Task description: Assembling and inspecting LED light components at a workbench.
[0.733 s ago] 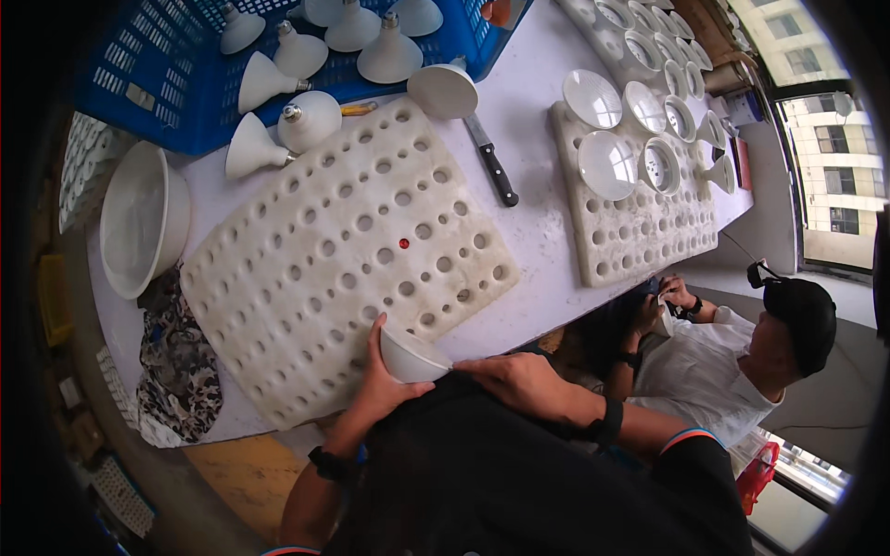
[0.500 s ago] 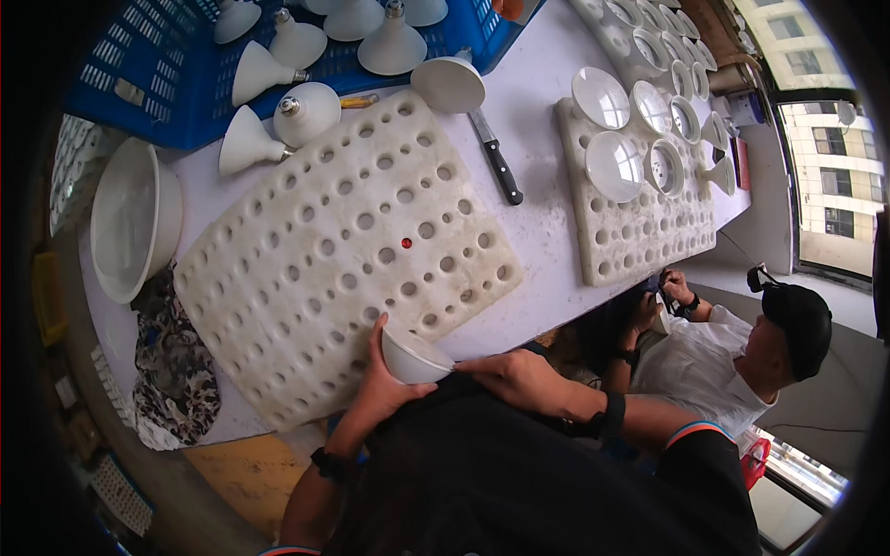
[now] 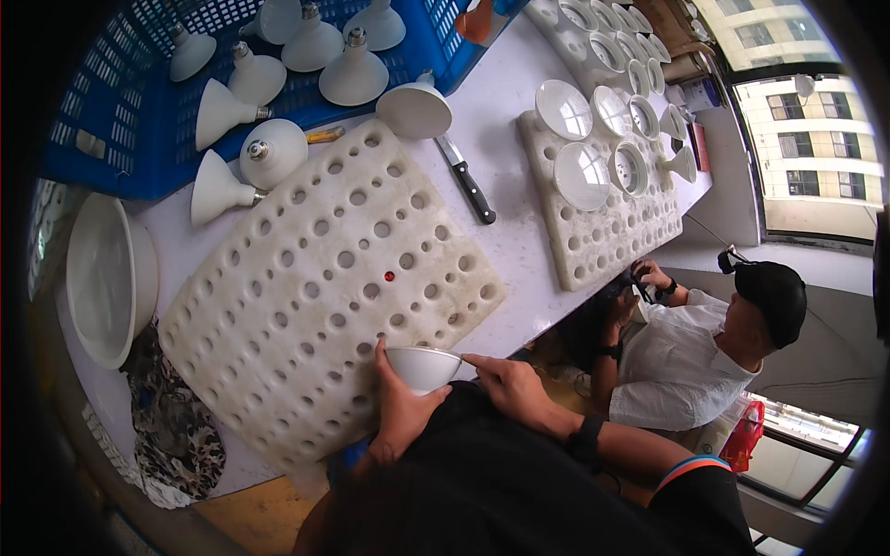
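Close to my body, my left hand (image 3: 404,408) grips a white cone-shaped lamp bulb (image 3: 424,372) from the left and below, with its wide rim tilted up. My right hand (image 3: 515,389) is on the other side; its forefinger reaches to the rim and the other fingers are curled in. Whether those curled fingers hold anything small is hidden. Just beyond both hands lies a thick off-white foam board (image 3: 278,357) full of round holes. A small red object (image 3: 389,276) sits on that board.
Several white bulbs (image 3: 353,76) fill a blue crate (image 3: 130,139); others stand beside it. A black-handled knife (image 3: 474,195) lies past the board. Left are a white basin (image 3: 144,269) and camouflage cloth (image 3: 176,417). Right, a second board (image 3: 575,246) carries bulbs; a person (image 3: 681,361) works there.
The view has shifted, so the table things sit lower and farther left. The bulb in my left hand has turned, its rim now nearly level, and my right forefinger stays against its edge.
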Motion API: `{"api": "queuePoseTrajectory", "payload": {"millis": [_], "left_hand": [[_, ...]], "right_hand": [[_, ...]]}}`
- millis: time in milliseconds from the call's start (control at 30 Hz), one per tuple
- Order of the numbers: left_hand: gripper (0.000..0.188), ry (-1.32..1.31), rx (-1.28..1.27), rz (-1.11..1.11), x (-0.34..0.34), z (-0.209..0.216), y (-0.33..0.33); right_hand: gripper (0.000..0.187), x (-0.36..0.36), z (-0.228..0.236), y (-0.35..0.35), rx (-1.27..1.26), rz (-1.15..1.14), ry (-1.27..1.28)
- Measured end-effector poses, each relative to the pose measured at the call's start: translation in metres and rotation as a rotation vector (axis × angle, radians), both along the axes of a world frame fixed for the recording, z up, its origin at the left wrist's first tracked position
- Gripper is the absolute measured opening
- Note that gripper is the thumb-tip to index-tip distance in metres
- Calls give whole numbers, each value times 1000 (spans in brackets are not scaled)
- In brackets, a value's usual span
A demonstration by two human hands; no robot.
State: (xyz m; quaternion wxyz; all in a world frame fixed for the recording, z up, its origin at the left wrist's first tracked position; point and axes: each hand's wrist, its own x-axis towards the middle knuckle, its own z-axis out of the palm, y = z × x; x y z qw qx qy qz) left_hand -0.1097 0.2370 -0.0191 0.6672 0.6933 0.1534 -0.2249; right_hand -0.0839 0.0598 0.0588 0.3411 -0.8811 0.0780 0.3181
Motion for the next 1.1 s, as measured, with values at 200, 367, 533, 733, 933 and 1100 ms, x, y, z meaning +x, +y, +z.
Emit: {"api": "queuePoseTrajectory", "payload": {"millis": [200,367,533,733,933,1100], "left_hand": [[113,-80,135,-24,2,5,-4],[113,-86,152,12,-5,-7,-12],[114,-158,255,-48,0,6,-11],[116,-179,199,-123,-1,-1,5],[120,-132,43,-211,-10,-4,34],[117,-239,-149,-290,-25,3,65]], "right_hand": [[31,1,-1,7,-74,-28,-19],[30,1,-10,6,-102,-45,-55],[29,17,-48,-3,-100,-122,-115],[28,51,-68,-2,-66,-46,-163],[32,53,-81,4,-21,129,-155],[27,57,-95,-6,371,-336,231]]}}
